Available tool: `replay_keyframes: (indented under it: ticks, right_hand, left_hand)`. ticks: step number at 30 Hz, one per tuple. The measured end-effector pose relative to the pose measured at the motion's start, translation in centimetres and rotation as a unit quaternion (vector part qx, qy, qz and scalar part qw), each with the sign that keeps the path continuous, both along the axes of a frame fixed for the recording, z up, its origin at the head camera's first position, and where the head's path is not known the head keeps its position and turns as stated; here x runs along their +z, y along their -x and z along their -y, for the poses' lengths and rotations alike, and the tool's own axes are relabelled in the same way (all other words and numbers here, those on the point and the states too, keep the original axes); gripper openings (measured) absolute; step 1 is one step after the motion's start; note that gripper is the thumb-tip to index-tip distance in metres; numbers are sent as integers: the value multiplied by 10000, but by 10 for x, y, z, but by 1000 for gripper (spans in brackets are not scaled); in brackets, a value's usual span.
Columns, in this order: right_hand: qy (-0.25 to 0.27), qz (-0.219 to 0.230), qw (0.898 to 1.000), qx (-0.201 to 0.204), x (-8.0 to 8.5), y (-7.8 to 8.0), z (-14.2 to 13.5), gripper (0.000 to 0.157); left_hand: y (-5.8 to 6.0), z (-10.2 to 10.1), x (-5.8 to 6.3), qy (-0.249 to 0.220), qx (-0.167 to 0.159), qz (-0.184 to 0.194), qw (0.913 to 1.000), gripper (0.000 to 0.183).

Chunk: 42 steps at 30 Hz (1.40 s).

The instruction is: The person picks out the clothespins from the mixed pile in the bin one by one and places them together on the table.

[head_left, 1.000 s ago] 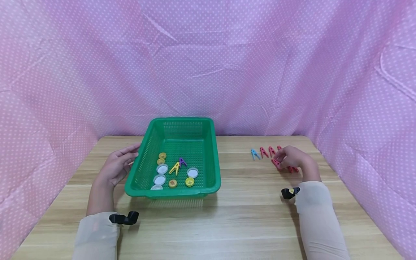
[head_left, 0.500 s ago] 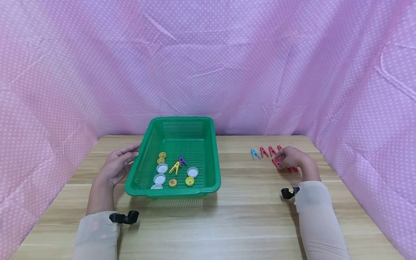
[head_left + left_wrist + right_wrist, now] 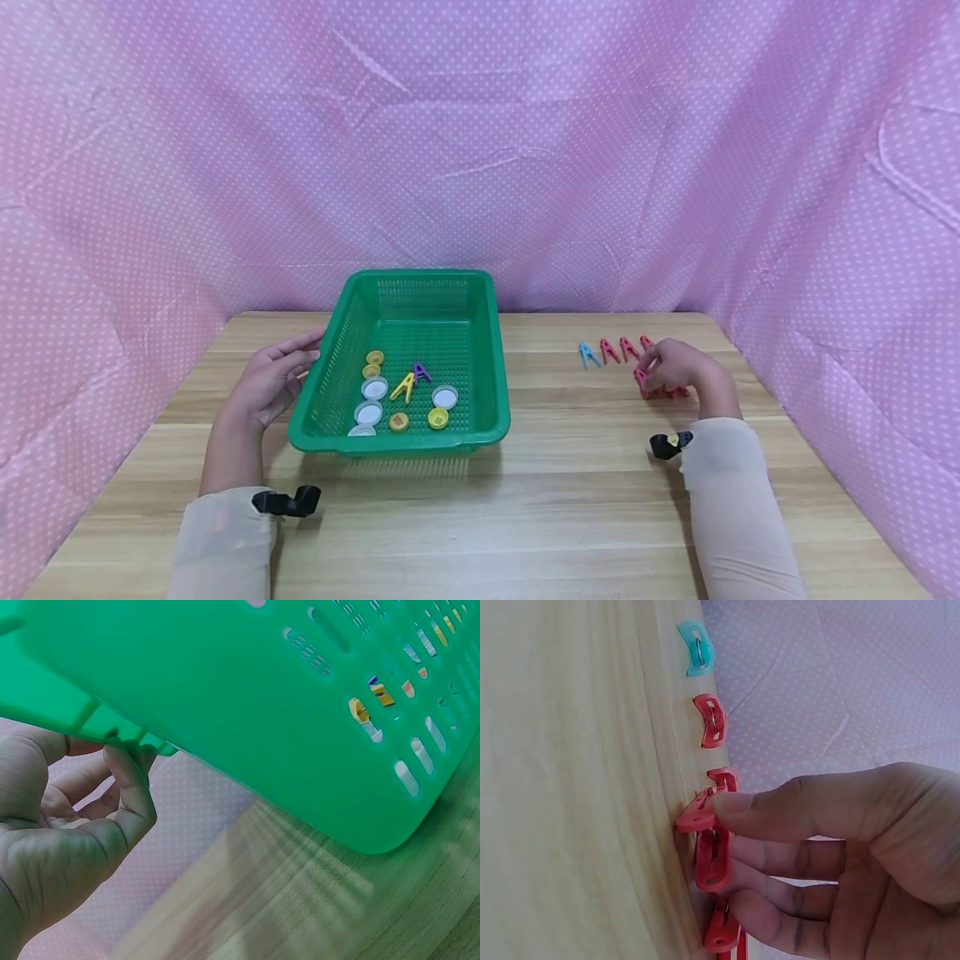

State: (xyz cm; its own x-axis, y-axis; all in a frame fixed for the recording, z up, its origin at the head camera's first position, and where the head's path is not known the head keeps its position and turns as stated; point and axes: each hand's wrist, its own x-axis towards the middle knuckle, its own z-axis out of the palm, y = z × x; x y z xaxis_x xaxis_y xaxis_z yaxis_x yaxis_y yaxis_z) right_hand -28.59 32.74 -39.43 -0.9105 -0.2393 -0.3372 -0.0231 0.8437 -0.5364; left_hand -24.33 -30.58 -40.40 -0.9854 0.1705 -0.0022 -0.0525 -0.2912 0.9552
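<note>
My left hand [image 3: 266,383] grips the left rim of a green plastic basket [image 3: 397,444], thumb and fingers pinching the edge in the left wrist view. On the right side of the table, my right hand [image 3: 686,372] pinches a red clothespin [image 3: 695,814] between thumb and fingers. Another red clothespin [image 3: 714,862] lies right beside the held one, close to the fingers. Behind the hand stands a row of red clothespins [image 3: 609,351] with a light blue clothespin [image 3: 589,356] at its left end. My fingers partly hide some of the red ones.
Inside the basket lie a yellow clothespin [image 3: 403,387], a purple clothespin [image 3: 422,372], several white-and-clear round caps [image 3: 368,413] and several yellow caps [image 3: 438,418]. A pink dotted cloth [image 3: 480,150] hangs behind and beside the wooden table [image 3: 570,500].
The red clothespin in my right fingers has shifted slightly to the right, toward the other front ones. My left hand and the basket stay in place.
</note>
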Motion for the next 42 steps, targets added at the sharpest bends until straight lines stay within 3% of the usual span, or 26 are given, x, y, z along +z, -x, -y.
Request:
replay_keyframes:
  ticks: [14,31,42]
  right_hand:
    - [-60,-284,9995,110,4,2,-7,38]
    - [-9,-914,9955,229,17,-1,4,52]
    - [-124,-1589,9854,602,31,-4,35,40]
  left_hand:
    - [0,1,0,40,5,-33,10000,36]
    - [0,1,1,90,-36,-21,10000,38]
    - [0,0,0,217,72,29,9997,41]
